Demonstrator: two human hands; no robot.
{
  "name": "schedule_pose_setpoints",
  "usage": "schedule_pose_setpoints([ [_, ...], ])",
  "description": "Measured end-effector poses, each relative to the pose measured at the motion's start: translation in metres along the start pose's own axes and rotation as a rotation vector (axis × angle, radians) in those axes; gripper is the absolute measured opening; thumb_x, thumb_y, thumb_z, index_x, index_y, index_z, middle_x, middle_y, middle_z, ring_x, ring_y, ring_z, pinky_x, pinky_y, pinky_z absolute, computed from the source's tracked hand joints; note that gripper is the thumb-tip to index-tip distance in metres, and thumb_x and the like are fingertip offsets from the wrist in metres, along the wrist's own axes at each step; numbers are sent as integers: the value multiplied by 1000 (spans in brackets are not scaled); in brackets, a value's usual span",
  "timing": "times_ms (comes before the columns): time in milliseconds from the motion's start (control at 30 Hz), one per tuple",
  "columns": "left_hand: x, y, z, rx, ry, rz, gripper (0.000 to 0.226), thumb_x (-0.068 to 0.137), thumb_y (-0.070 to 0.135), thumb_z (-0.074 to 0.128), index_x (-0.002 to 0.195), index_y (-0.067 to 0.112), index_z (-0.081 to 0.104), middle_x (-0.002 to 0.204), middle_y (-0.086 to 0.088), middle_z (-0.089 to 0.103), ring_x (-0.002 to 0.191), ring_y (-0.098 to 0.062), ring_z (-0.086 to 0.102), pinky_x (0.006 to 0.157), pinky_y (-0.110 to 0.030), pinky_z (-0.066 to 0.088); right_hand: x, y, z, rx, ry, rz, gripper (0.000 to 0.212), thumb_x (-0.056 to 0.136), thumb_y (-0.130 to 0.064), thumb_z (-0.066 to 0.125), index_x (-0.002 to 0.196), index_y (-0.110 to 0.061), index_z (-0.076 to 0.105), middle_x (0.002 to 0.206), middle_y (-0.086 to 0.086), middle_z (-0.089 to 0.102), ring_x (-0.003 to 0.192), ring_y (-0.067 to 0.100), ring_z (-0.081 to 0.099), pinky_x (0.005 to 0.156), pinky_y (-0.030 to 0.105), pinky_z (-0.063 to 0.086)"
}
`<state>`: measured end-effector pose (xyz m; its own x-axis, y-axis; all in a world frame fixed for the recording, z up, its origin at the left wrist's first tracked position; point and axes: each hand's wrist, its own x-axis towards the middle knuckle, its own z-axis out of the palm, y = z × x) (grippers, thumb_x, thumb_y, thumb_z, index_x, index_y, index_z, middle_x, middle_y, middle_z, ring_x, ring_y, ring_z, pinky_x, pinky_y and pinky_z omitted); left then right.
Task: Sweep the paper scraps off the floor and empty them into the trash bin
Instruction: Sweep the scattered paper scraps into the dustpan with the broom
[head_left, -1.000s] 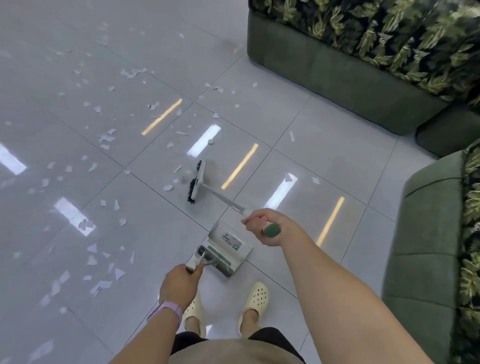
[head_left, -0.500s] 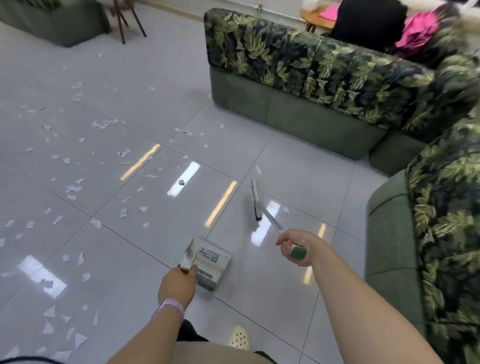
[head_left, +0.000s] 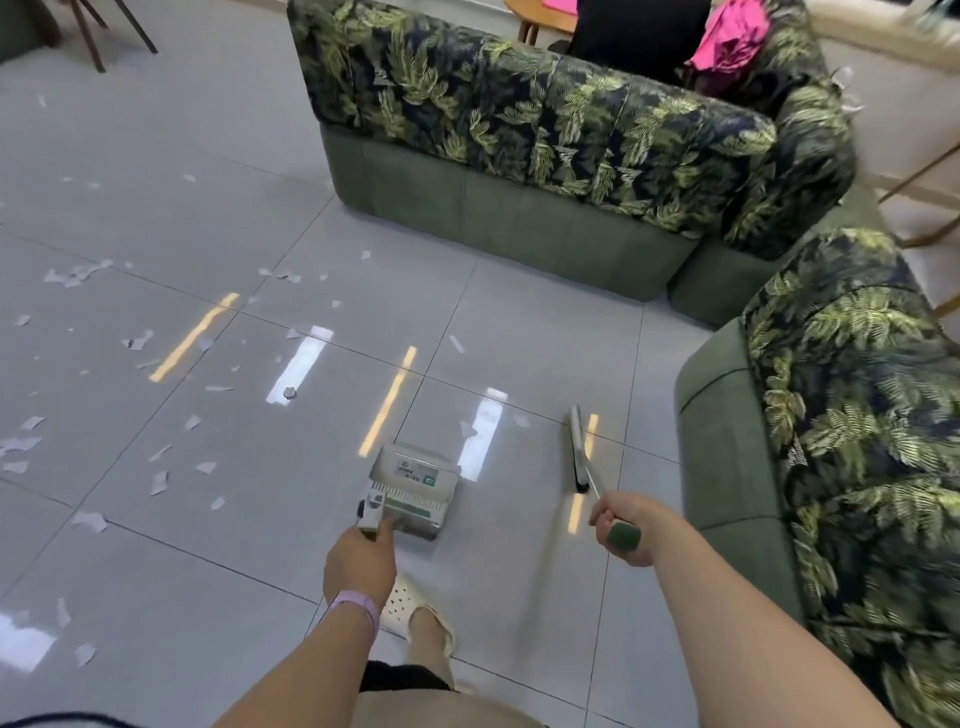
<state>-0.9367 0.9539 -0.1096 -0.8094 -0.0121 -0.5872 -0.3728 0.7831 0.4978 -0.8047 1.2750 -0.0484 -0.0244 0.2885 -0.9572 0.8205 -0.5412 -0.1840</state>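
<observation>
**Broom swung right, away from the scraps**

The right hand (head_left: 621, 530) grips the green end of the broom (head_left: 581, 451), its fingers curled round the handle. A second ago the broom head lay among the scraps on the left; now it rests on bare tile near the sofa (head_left: 727, 467), well apart from most of the paper. The left hand (head_left: 358, 564) holds the dustpan (head_left: 413, 480) by its handle, fingers wrapped round it, the pan standing on the floor (head_left: 519, 322) just ahead of the feet.

The scraps (head_left: 156, 480) lie scattered mostly to the left, with a few just beyond the pan. Judging by this, the person is probably setting up a stroke from the right to gather the strays; most sweeping remains. No bin is in view.

The dustpan bears a label with small print and a green mark, too blurred to read.
</observation>
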Motion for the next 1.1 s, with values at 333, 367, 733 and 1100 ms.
schedule_pose_setpoints([
  [333,75,31,-38,139,-45,11,49,102,47,49,66,14,56,65,-3,62,61,-18,57,53,-27,37,23,-92,129,-663,-96,-64,15,89,-8,53,75,-12,49,76,4,51,27,4,48,36,17,43],
  [367,78,29,-42,156,-39,8,50,102,48,49,67,13,56,65,-3,62,59,-18,57,52,-27,36,21,-99,140,-688,-116,-74,15,89,-8,53,75,-11,49,75,3,51,27,4,49,34,16,42],
  [733,103,-3,-90,-55,76,-182,55,101,50,51,60,13,51,56,0,54,55,-18,51,50,-27,33,-16,-170,269,-748,-428,102,23,88,0,50,71,-13,43,50,-3,38,34,6,35,38,12,33],
  [1100,100,29,-80,-187,221,-329,46,99,49,54,71,13,62,66,-3,64,61,-19,60,53,-27,40,-18,-247,290,-821,-532,-37,22,89,-1,58,76,-12,43,54,-2,35,37,7,33,35,16,34],
])
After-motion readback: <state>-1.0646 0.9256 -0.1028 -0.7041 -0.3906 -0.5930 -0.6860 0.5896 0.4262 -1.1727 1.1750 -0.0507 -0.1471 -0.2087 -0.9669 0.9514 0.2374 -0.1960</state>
